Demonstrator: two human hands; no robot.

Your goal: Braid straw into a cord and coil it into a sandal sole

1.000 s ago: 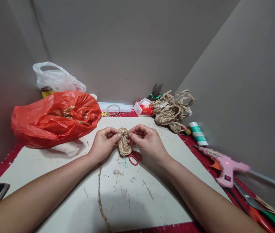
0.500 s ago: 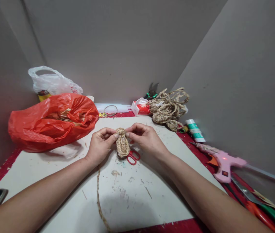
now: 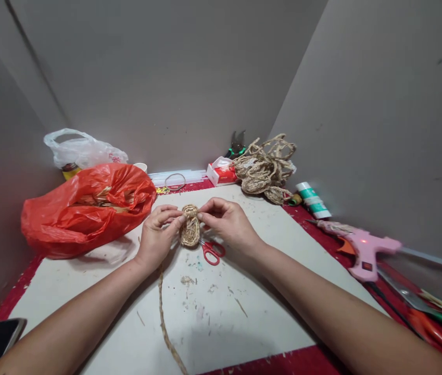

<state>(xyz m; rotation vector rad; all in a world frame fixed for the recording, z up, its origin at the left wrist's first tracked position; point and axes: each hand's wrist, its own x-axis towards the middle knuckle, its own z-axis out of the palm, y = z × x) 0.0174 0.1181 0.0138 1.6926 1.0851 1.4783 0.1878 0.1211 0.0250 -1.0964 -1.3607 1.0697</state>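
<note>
Both hands meet at the middle of the counter: the left hand and the right hand each pinch the top of a small oval coil of jute braid from either side, holding it just above the surface. A loose braid tail trails toward the near edge. Red scissors lie just beside the coil, a red bag sits left, and a pink glue gun lies right.

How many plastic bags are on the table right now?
2. The red bag lies at the left of the table, and the clear white bag sits behind it against the wall. Others may be hidden behind them.
</note>
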